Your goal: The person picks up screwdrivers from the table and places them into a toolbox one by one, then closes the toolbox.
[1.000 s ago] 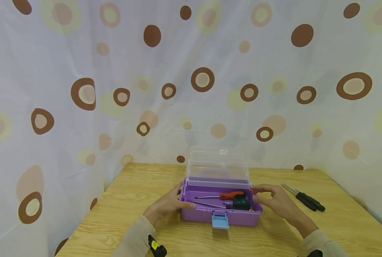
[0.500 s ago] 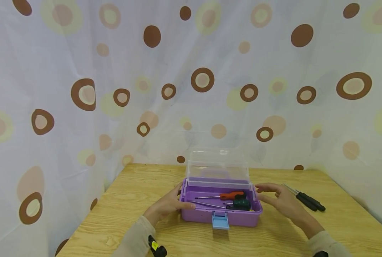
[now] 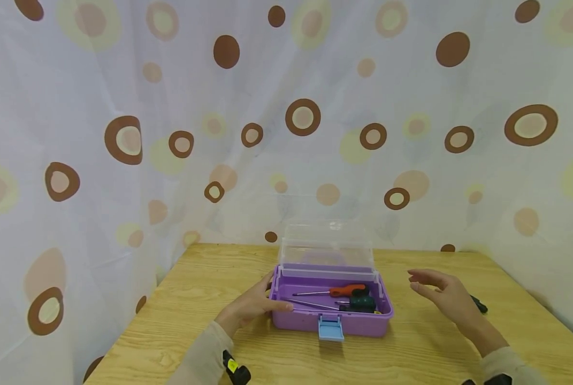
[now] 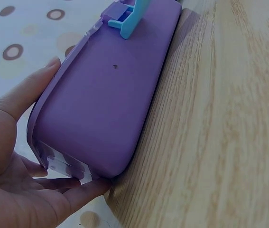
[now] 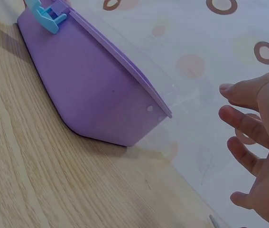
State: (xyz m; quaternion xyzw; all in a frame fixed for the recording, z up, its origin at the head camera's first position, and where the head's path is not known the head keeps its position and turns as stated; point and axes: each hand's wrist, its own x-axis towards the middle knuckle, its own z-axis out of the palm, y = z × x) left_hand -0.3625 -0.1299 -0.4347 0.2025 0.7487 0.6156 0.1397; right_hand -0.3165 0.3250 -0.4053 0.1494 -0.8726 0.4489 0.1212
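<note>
A purple toolbox (image 3: 300, 322) stands on the wooden table, its transparent lid (image 3: 327, 246) raised at the back and its light-blue latch (image 3: 331, 330) hanging down in front. My left hand (image 3: 247, 310) holds the box's left end, thumb over the front rim and fingers against the end wall, as the left wrist view also shows. Inside lie a red-handled screwdriver (image 3: 348, 290), a stubby dark-green screwdriver (image 3: 363, 303) and a long-shafted screwdriver (image 3: 310, 305). To the right of the box, apart from it, my right hand (image 3: 455, 302) hovers with loosely bent fingers, holding nothing.
Beyond my right hand a black handle (image 3: 480, 305) on the table peeks out, the rest of it hidden by the hand. A thin metal tip (image 5: 213, 221) shows at the bottom of the right wrist view. A dotted curtain (image 3: 267, 107) hangs behind the table (image 3: 209, 267).
My right hand has left the box's right end and moved right, now covering most of the black-handled screwdrivers on the table. My left hand and the box have stayed in place.
</note>
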